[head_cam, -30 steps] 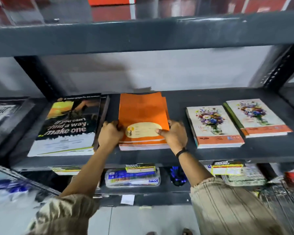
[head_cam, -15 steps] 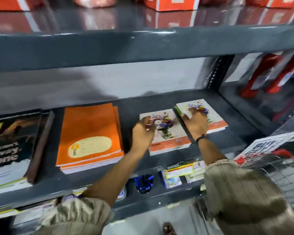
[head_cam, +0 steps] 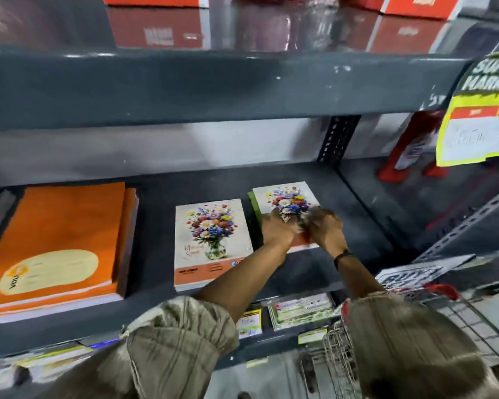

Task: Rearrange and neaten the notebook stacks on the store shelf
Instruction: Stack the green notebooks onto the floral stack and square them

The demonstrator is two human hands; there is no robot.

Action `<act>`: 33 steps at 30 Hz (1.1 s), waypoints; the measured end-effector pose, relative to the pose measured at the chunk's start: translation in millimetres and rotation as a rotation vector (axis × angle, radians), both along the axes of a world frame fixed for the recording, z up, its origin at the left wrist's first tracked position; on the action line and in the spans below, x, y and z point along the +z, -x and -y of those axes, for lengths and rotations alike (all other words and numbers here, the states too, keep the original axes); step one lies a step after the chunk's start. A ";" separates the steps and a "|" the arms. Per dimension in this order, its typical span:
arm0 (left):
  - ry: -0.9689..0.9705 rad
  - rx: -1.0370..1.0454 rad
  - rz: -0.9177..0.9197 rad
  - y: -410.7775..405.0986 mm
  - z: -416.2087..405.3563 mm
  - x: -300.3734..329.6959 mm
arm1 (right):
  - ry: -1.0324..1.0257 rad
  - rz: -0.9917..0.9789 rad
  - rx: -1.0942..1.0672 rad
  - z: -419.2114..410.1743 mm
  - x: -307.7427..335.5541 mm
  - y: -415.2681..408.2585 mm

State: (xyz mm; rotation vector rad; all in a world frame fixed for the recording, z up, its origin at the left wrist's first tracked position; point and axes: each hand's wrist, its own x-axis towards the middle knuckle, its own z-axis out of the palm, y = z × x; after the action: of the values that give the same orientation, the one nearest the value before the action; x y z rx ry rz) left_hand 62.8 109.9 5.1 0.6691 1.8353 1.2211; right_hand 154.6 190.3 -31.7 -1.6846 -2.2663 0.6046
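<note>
Three notebook stacks lie on the dark grey shelf [head_cam: 355,226]. An orange stack [head_cam: 58,243] with a cream oval label sits at the left. A floral-cover stack [head_cam: 211,240] sits in the middle. A second floral-cover stack [head_cam: 285,197], with a green cover showing under its left edge, lies at the right. My left hand [head_cam: 277,230] rests on the front left part of that right stack. My right hand [head_cam: 324,226] grips its front right edge. Both hands hide the stack's lower half.
A thick grey upper shelf beam [head_cam: 213,87] hangs just above. A perforated upright post [head_cam: 339,136] stands at the back right. A yellow price sign [head_cam: 484,119] hangs at the right. A wire cart [head_cam: 340,349] stands at bottom right. Small packets [head_cam: 300,311] fill the shelf below.
Both hands left the orange stack, crossed the middle floral stack and closed together on the right floral stack. The view swung right, dropping the black notebook from sight.
</note>
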 end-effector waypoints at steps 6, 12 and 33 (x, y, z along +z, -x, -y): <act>-0.124 0.277 0.325 6.2 13.9 18.9 | 0.024 -0.265 -0.143 2.5 10.4 5.3; -0.341 0.345 0.303 61.5 76.3 50.0 | 0.065 -0.619 -0.173 58.1 47.9 48.0; 0.005 -0.093 0.129 -11.9 21.3 19.4 | 0.255 -0.110 -0.189 12.4 10.4 0.7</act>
State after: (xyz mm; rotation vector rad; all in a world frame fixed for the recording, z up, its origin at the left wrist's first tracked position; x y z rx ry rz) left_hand 74.6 88.6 24.5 0.6504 1.6825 1.1711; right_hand 154.0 177.8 -21.3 -1.9019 -1.9942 0.9488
